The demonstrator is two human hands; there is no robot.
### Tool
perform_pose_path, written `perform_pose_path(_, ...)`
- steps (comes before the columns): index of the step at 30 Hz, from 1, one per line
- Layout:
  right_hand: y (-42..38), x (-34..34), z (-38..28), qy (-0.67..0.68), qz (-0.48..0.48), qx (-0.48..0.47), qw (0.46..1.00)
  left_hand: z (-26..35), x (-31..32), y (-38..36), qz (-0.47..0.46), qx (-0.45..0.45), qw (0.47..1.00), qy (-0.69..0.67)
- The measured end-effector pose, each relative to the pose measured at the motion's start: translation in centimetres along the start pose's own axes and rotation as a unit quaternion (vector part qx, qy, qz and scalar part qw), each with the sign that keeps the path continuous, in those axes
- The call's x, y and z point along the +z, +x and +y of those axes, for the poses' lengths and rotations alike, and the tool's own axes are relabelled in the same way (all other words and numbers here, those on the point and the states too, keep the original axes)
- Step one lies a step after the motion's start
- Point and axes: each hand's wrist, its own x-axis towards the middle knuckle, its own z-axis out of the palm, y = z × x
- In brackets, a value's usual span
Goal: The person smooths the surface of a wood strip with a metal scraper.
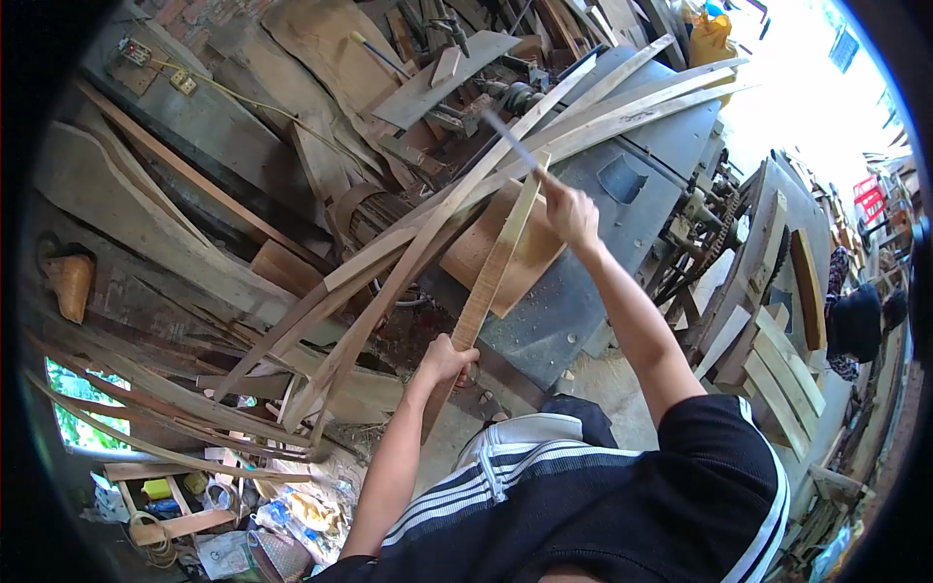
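Observation:
My left hand [446, 360] is wrapped round the lower end of a long, narrow wooden strip [497, 267], which slants up and to the right over the machine table. Near the strip's upper end, my right hand [571, 212] is closed on a thin, pale tool [512, 138], blurred by motion, that points up and to the left. Its exact kind cannot be made out. Beneath the strip, a flat wooden board [530, 243] lies on the grey metal table [593, 282].
Long wooden strips [428, 225] lie across the table and reach toward the lower left. A toothed wheel [714, 243] is right of the table. Cut wood pieces [782, 374] are at the right. Clutter surrounds a wooden frame [185, 526] at lower left. A person in dark clothing [853, 325] is at far right.

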Motion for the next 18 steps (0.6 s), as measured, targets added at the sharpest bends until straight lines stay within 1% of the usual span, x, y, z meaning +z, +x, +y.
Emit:
perform_pose_path(2, 1.6, 0.6, 0.1, -0.010, 0.024, 0.023, 0.999, 0.1, -0.1, 0.1, 0.010, -0.006, 1.000, -0.005)
perform_pose_path(4, -0.6, 1.5, 0.2, 0.045, 0.076, -0.035, 0.996, 0.5, -0.2, 0.0, 0.002, 0.004, 1.000, -0.006)
perform_pose_path(6, -5.3, 1.0, -1.5, 0.051, 0.026, -0.087, 0.995, 0.4, -0.5, 0.0, -0.005, 0.009, 1.000, -0.010)
perform_pose_path(7, -7.6, 1.5, -2.1, 0.017, 0.021, -0.127, 0.992, 0.3, -0.4, 0.1, -0.004, 0.007, 1.000, -0.012)
perform_pose_path(8, -9.1, 1.0, -2.9, 0.027, -0.015, -0.140, 0.990, 0.2, -0.3, 0.1, -0.003, 0.004, 1.000, -0.014)
perform_pose_path(10, -7.8, 0.7, -2.2, -0.012, -0.033, -0.155, 0.987, 0.1, -0.2, 0.0, -0.002, -0.002, 1.000, -0.012)
perform_pose_path(11, -6.3, 0.9, -1.4, 0.016, -0.029, -0.131, 0.991, 0.3, -0.3, 0.0, -0.001, -0.003, 1.000, -0.006)
perform_pose_path(13, -1.7, 1.1, -0.5, 0.049, -0.014, -0.027, 0.998, 0.5, -0.1, -0.1, 0.003, -0.007, 1.000, -0.005)
perform_pose_path(14, 0.0, 1.3, -0.5, 0.043, 0.011, 0.013, 0.999, 0.4, -0.1, -0.2, 0.012, -0.008, 1.000, -0.006)
perform_pose_path(16, 1.1, 2.1, -0.6, 0.014, 0.029, 0.026, 0.999, 0.2, -0.6, -0.1, 0.003, -0.010, 1.000, -0.007)
perform_pose_path(18, 1.3, 1.9, -0.3, 0.001, 0.019, 0.036, 0.999, 0.5, -0.2, -0.1, -0.014, -0.013, 1.000, -0.023)
